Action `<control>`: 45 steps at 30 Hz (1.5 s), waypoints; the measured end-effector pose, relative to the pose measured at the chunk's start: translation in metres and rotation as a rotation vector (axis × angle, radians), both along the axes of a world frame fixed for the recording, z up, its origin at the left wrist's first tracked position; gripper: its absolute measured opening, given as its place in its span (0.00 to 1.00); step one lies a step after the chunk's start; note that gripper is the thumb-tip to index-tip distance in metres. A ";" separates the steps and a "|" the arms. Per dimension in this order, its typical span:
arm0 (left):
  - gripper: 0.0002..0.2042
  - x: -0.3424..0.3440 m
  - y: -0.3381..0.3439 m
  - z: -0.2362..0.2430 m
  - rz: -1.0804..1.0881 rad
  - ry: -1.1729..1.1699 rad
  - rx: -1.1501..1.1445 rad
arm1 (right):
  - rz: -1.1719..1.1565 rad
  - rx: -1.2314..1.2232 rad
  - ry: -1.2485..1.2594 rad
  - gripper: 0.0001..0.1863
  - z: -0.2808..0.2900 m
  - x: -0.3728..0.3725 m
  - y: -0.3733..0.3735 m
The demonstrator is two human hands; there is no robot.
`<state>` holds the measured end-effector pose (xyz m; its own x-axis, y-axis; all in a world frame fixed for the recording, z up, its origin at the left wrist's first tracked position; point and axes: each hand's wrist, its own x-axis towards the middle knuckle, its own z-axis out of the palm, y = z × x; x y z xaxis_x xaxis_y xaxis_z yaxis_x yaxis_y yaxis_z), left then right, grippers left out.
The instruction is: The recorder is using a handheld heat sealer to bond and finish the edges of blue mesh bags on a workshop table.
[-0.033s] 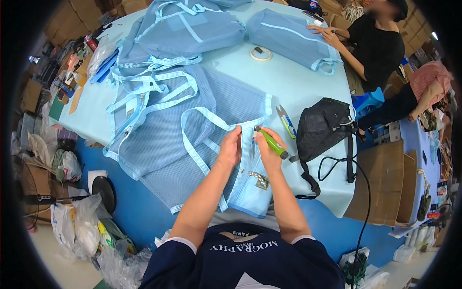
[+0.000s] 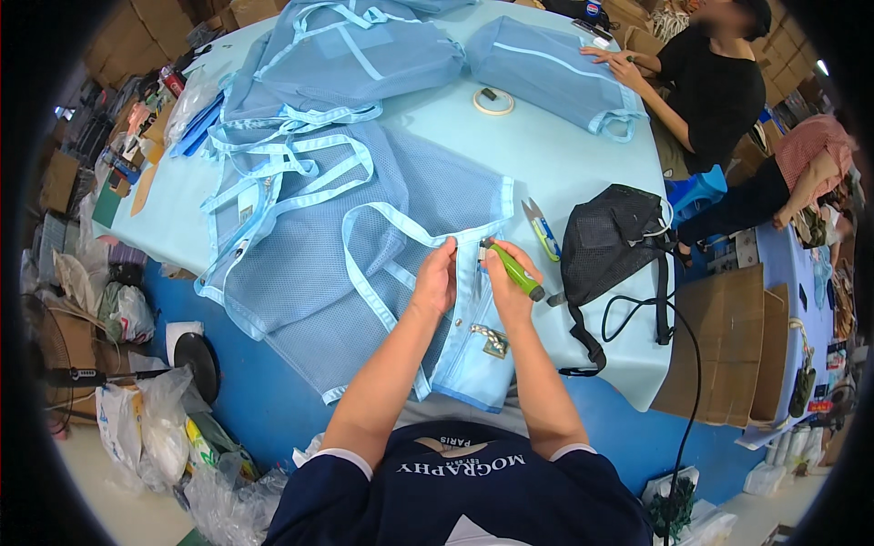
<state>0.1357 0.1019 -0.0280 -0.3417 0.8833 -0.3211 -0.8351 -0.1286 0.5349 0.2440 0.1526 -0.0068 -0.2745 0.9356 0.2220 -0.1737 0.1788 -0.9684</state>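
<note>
A blue mesh bag (image 2: pixel 319 237) with pale blue trim lies across the table's near side, its front part hanging over the edge. My left hand (image 2: pixel 438 275) is closed, pinching the pale trim near the strap's end. Close beside it, my right hand (image 2: pixel 512 278) grips a thick green pen-shaped tool (image 2: pixel 517 273) with a dark end. The tool's tip is at the trim; its exact kind is unclear. Below the hands, the trim carries a snap button (image 2: pixel 458 322) and a small patterned label (image 2: pixel 492 342). Thread snips (image 2: pixel 542 231) lie right of my right hand.
A black pouch (image 2: pixel 605 232) with straps and a cable lies at right. More blue mesh bags (image 2: pixel 364 64) cover the far side of the pale table (image 2: pixel 546 168), near a tape roll (image 2: pixel 493 101). A co-worker in black (image 2: pixel 715 91) handles another mesh bag (image 2: pixel 546 73) at far right.
</note>
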 end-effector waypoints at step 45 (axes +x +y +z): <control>0.17 0.009 0.002 0.012 0.020 0.285 -0.165 | -0.270 0.381 -0.187 0.15 0.015 0.033 0.011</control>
<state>0.1448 0.1039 -0.0159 -0.4550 0.8196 -0.3481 -0.6472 -0.0359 0.7614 0.2771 0.1640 0.0083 -0.1010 0.8406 0.5321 0.0976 0.5406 -0.8356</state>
